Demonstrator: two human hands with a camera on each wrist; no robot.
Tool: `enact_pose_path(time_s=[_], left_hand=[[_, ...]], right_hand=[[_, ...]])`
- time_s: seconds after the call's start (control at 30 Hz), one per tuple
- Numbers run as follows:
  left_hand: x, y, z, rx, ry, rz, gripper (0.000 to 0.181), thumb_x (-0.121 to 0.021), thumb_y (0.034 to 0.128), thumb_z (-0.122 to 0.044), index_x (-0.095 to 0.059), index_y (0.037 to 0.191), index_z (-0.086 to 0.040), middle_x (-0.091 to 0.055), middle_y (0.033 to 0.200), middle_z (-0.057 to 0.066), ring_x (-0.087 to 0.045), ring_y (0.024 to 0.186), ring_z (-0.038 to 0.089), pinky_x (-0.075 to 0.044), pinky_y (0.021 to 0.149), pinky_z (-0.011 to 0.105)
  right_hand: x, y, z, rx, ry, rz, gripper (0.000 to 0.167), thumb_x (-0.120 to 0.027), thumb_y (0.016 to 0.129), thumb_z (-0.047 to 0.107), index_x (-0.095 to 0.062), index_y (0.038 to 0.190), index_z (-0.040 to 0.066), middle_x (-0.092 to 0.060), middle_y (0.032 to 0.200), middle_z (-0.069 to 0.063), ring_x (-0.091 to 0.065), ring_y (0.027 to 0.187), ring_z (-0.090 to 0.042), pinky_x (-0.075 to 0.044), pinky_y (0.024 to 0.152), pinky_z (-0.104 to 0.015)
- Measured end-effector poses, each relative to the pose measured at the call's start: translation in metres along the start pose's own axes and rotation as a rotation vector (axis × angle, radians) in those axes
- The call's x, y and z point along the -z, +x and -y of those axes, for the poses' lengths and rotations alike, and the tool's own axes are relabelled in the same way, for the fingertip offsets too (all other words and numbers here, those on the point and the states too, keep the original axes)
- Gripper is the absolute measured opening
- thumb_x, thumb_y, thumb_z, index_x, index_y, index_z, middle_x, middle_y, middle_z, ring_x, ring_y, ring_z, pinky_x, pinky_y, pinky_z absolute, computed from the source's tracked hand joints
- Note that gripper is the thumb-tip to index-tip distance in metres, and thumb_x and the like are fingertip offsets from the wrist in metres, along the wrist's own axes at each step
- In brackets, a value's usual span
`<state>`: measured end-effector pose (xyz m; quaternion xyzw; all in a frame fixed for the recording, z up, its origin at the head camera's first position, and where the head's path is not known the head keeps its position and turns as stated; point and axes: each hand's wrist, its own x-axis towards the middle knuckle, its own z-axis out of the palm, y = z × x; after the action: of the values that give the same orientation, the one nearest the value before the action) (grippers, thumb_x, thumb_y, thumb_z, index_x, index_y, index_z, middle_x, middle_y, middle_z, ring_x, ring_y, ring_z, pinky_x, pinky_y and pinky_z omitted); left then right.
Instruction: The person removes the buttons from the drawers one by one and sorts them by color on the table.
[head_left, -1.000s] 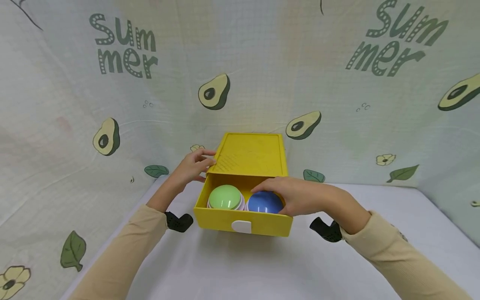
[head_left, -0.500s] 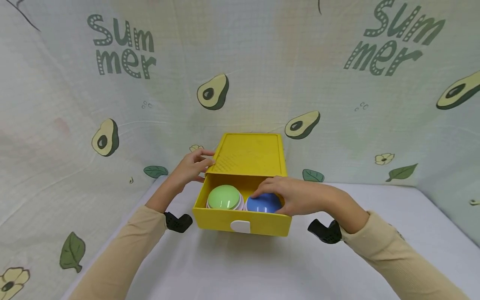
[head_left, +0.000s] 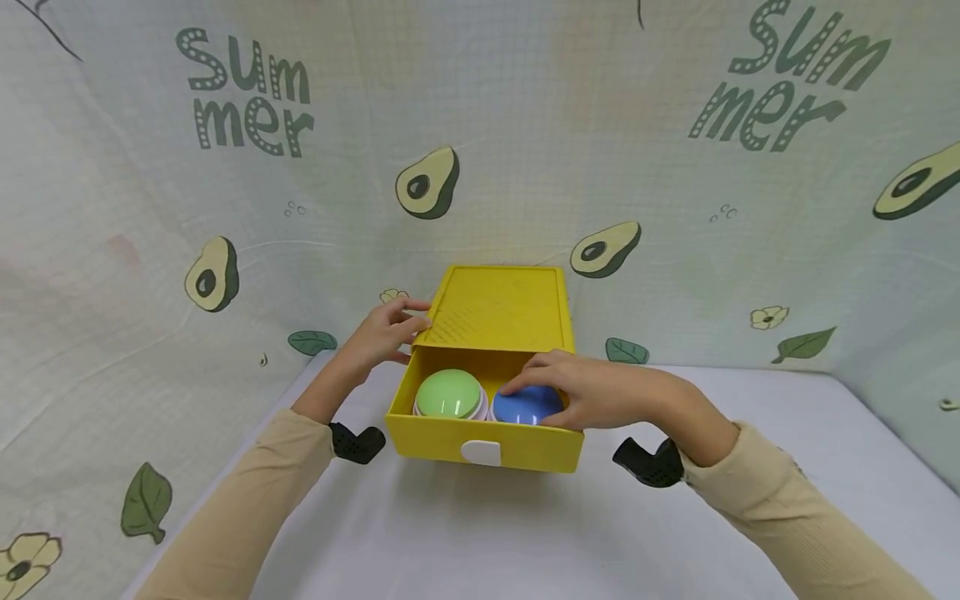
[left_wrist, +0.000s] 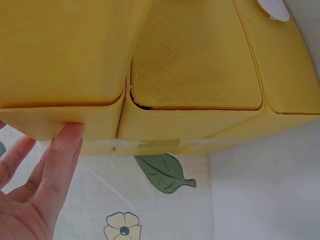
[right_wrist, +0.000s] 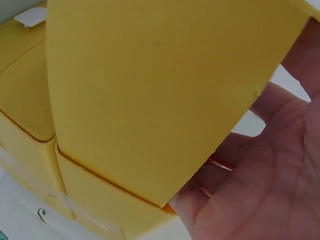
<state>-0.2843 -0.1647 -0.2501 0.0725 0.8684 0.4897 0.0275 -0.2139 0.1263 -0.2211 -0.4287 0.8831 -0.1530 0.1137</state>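
Note:
A yellow drawer with a white pull tab stands pulled out of its yellow cabinet. In it, side by side, sit a round container with a glossy green lid and one with a glossy blue lid. My right hand reaches over the drawer's right wall, fingers and thumb curled round the blue-lidded container. In the right wrist view the drawer wall hides my fingertips. My left hand rests against the cabinet's left side; one extended finger touches it in the left wrist view.
Further yellow drawer units are joined to this one, as both wrist views show. A white tabletop lies beneath. Behind hangs a printed cloth with avocados and lettering. Black wrist mounts sit at both cuffs.
The fingers and thumb of my right hand have closed in slightly on the blue-lidded container. My left hand, the drawer and the green-lidded container stay where they were.

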Motion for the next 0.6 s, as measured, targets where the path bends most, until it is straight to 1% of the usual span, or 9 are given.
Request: enact_pose_path(time_s=[0.2,0.33,0.5,0.6], left_hand=[[0.000,0.000,-0.001,-0.004,-0.004,0.007,0.041,-0.050,0.0939,-0.030,-0.044,0.132,-0.016,-0.052,0.130,0.014,-0.056,0.110,0.035,-0.056,0.079,0.042],[0.000,0.001,-0.001,-0.006,-0.005,0.008,0.041,-0.050,0.0939,-0.030,-0.044,0.132,-0.015,-0.052,0.130,0.014,-0.056,0.109,0.035,-0.056,0.079,0.042],[0.000,0.001,-0.001,-0.016,-0.008,0.012,0.042,-0.050,0.0940,-0.029,-0.044,0.132,-0.014,-0.051,0.130,0.016,-0.056,0.110,0.036,-0.055,0.079,0.043],[0.001,0.000,-0.001,-0.017,-0.011,0.014,0.043,-0.050,0.0941,-0.029,-0.043,0.133,-0.014,-0.050,0.131,0.017,-0.055,0.111,0.036,-0.055,0.080,0.043]], right_hand=[[0.002,0.001,0.002,-0.024,0.011,0.006,0.039,-0.059,0.090,0.024,-0.054,0.129,0.020,-0.052,0.126,-0.002,-0.046,0.108,-0.018,-0.045,0.091,-0.035],[0.004,0.000,0.004,-0.037,0.006,0.003,0.039,-0.059,0.090,0.026,-0.054,0.129,0.021,-0.051,0.127,-0.003,-0.045,0.109,-0.019,-0.045,0.091,-0.035],[0.008,-0.003,0.008,-0.039,0.003,-0.010,0.040,-0.058,0.091,0.034,-0.053,0.129,0.021,-0.050,0.125,-0.005,-0.045,0.106,-0.019,-0.045,0.087,-0.034],[0.011,-0.005,0.011,-0.063,0.007,-0.014,0.044,-0.058,0.090,0.038,-0.052,0.131,0.021,-0.049,0.123,-0.005,-0.045,0.105,-0.018,-0.046,0.086,-0.033]])
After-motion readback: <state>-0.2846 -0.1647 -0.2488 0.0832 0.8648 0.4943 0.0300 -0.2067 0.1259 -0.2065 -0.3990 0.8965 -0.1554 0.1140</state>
